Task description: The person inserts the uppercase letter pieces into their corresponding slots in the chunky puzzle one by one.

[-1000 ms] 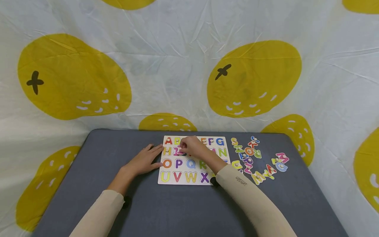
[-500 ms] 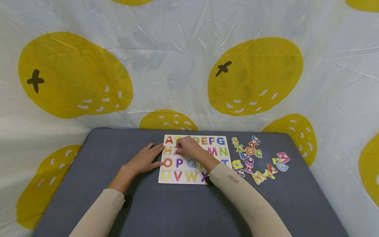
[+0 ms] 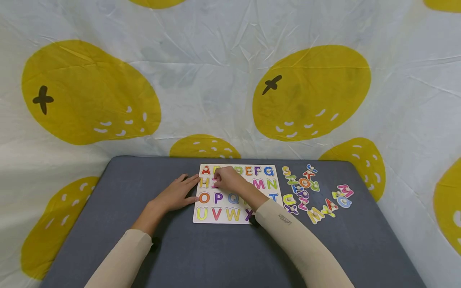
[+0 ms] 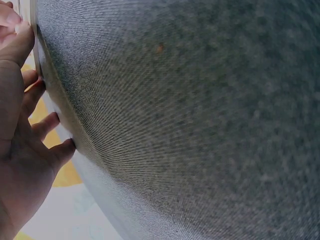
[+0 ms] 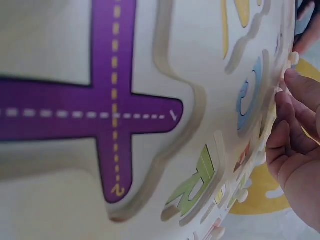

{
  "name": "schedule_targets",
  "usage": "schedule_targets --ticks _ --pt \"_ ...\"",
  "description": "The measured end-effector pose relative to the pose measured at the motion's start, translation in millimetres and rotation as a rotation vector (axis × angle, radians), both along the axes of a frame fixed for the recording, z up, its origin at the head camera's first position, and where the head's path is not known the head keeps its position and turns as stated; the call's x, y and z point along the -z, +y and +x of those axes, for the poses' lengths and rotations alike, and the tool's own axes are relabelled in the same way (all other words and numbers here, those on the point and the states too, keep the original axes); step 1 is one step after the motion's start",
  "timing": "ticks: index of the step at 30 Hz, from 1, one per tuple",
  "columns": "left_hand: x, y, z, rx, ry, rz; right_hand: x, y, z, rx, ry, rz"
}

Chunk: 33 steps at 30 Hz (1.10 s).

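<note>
A wooden alphabet puzzle board (image 3: 224,216) lies on the grey table. My left hand (image 3: 175,195) rests at its left edge with fingers extended, the thumb against the board's side; the left wrist view shows these fingers spread along the edge. Above the second row, my right hand (image 3: 227,179) pinches with thumb and forefinger at a pink letter I puzzle piece (image 3: 214,185), mostly hidden under the fingertips. In the right wrist view the curled fingers (image 5: 282,145) meet at the far side of the board, beyond the purple X recess (image 5: 115,115).
Loose knobbed letters lie right of the board, among them an orange O (image 3: 304,183), a green R (image 3: 314,186), a pink M (image 3: 345,191), a blue Q (image 3: 344,202) and a yellow W (image 3: 315,216). A lemon-patterned cloth (image 3: 209,100) hangs behind the table (image 3: 201,256).
My right hand has shifted slightly left over the letter I, covering more of it, and then stays there. The left hand keeps its place at the board's edge.
</note>
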<state>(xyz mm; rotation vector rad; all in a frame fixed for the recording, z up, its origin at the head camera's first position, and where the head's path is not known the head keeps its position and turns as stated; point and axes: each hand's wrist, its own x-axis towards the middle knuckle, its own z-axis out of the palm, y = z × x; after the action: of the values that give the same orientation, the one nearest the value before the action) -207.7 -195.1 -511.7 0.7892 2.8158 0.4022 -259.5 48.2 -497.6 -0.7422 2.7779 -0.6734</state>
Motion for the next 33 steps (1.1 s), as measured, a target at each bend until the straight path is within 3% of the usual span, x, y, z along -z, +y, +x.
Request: schedule_targets --ticks 15,22,33 --pt "-1.0 -1.0 -0.5 -0.005 -0.029 -0.012 -23.3 58.2 16.6 0.071 -0.039 -0.189" --pt "0.0 -2.1 -1.4 -0.006 -0.028 -0.012 -27.8 105.2 23.8 0.153 0.004 -0.241" --pt "1.6 -0.5 -0.3 -0.01 -0.031 0.003 -23.8 197.5 31.3 0.313 0.112 -0.198"
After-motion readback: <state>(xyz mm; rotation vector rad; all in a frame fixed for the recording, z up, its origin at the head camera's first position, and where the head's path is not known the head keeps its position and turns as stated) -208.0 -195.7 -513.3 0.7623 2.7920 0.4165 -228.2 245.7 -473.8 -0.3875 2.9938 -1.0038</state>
